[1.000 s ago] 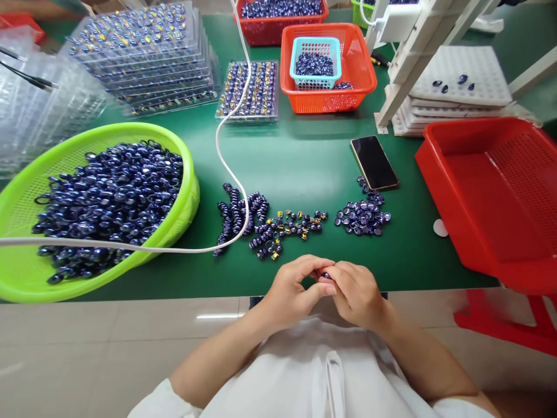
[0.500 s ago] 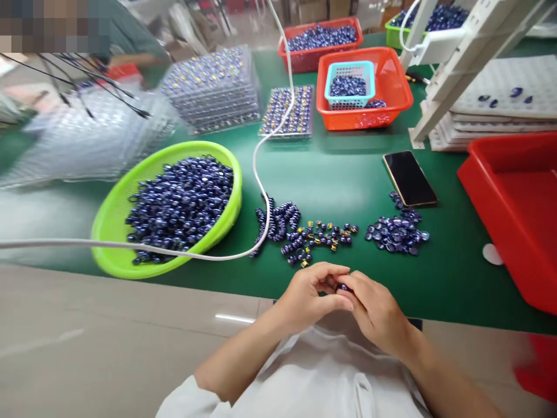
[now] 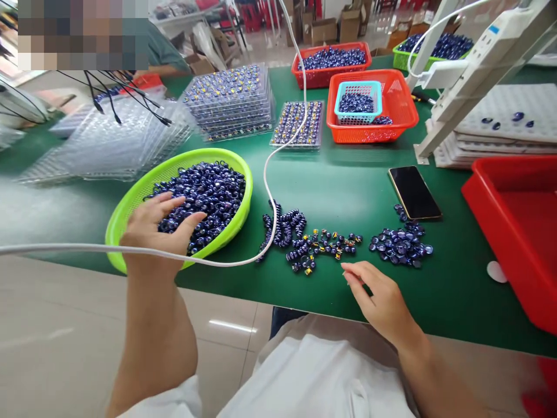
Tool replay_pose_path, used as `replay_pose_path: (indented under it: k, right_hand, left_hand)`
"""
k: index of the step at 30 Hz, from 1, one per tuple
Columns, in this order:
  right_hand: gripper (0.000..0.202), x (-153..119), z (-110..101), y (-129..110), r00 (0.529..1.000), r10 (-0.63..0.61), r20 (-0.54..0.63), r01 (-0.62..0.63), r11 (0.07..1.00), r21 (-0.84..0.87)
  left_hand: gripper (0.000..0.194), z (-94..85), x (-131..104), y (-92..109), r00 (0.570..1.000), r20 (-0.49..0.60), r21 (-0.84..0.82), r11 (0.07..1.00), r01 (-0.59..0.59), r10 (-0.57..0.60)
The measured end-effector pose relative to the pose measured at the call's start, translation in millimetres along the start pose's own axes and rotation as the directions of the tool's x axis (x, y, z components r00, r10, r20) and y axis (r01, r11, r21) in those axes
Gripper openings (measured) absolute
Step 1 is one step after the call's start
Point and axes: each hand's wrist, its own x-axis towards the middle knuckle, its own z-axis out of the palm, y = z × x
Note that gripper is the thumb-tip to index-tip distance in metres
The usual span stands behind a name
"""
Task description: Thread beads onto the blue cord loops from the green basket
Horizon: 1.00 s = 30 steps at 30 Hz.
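My left hand [image 3: 154, 232] is open above the left side of a lime-green basket [image 3: 114, 238], its thumb and fingers apart. A heap of shiny dark-blue pieces that look like small rings [image 3: 217, 191] fills the basket; whether my fingertips touch them I cannot tell. My right hand [image 3: 378, 299] is near the table's front edge, thumb and forefinger pinched together; anything between them is hidden. Just beyond its fingertips are small dark-blue pieces with yellow parts [image 3: 333, 242]. Rows of dark-blue pieces [image 3: 285, 226] lie left of these, and a pile of flat, round dark-blue pieces [image 3: 402, 244] lies right.
A white cable [image 3: 226, 264] crosses in front of my left wrist. Behind are a phone [image 3: 415, 191], stacked clear trays [image 3: 228, 104], an orange-red bin [image 3: 395, 130] holding a light-blue basket [image 3: 380, 98], and a metal post [image 3: 465, 75]. A red bin [image 3: 500, 232] stands right. Someone sits across the table.
My hands, earlier together around a small dark-blue piece, have parted. My left hand has moved left over the basket; my right has stayed near the table edge. The view has shifted slightly.
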Motion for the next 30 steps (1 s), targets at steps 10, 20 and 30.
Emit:
replay_pose_path:
  k: [10,20,30]
  right_hand:
    - [0.032,27.2,12.9,10.8,1.000,-0.010,-0.022,-0.001,0.891,-0.455]
    - [0.028,-6.0,-13.3,10.3,0.994,-0.003,0.105,0.032,0.960,-0.278]
    - [0.021,-2.6,-11.5,10.7,0.996,0.090,-0.029,-0.094,0.959,-0.269]
  left_hand:
    - [0.027,47.9,-89.6,114.1,0.846,0.343,-0.479,0.851,-0.216,0.408]
    - [0.036,72.8,-150.0,155.6,0.722,0.500,-0.625,0.776,-0.081,0.478]
    - [0.047,84.8,-150.4,170.1,0.777,0.456,-0.714,0.699,0.030,0.433]
